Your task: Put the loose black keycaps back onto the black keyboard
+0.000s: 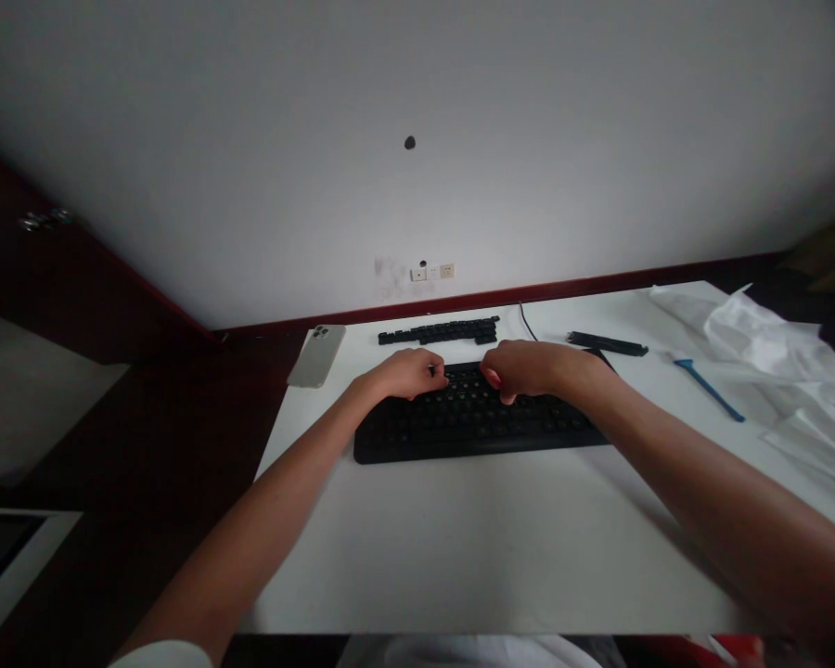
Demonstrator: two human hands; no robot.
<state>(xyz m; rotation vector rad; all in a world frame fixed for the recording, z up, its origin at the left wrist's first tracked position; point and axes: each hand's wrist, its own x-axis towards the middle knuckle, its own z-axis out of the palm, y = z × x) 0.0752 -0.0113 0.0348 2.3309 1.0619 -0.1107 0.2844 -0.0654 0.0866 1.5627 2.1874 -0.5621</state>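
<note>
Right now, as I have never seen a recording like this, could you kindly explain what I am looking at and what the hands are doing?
There is no machine here: a person wears a camera on the head, so the single picture looks forward and down along their own bare arms. The left hand and right hand rest curled on the far rows of a black keyboard lying on a white table. Whether the fingers pinch anything is too small to tell. Behind the keyboard lies a row of loose black keycaps. A phone lies face down at the table's left corner. To the right lie a black strip, a blue tool and clear plastic sheeting.
</note>
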